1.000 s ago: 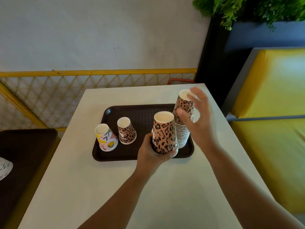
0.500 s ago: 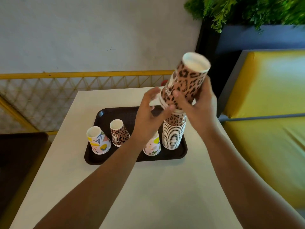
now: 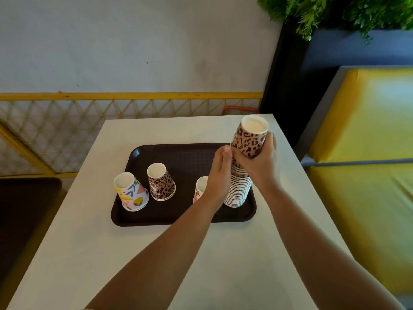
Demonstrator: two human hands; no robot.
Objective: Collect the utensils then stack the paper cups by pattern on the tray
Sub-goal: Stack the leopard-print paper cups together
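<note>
A dark brown tray [image 3: 156, 217] lies on the white table. At its right end stands a tall stack of upside-down leopard-print cups [image 3: 238, 191]. My right hand [image 3: 260, 166] grips the top leopard cup [image 3: 250, 139] on that stack. My left hand [image 3: 220, 175] rests against the stack's left side, fingers straight. Another leopard cup [image 3: 161, 182] stands upside down mid-left on the tray. A colourful leaf-pattern cup [image 3: 131, 191] stands at the left end. A second colourful cup [image 3: 199, 190] is half hidden behind my left wrist.
The white table [image 3: 93, 253] has bare room in front of the tray. A yellow padded bench [image 3: 368, 175] runs along the right. A yellow lattice railing [image 3: 67, 121] and a dark planter with greenery [image 3: 335, 14] stand behind. A dark seat [image 3: 24, 209] is at the left.
The leopard cups lifted from the front of the tray have come down onto the tall stack at the right. Both hands followed them to the stack.
</note>
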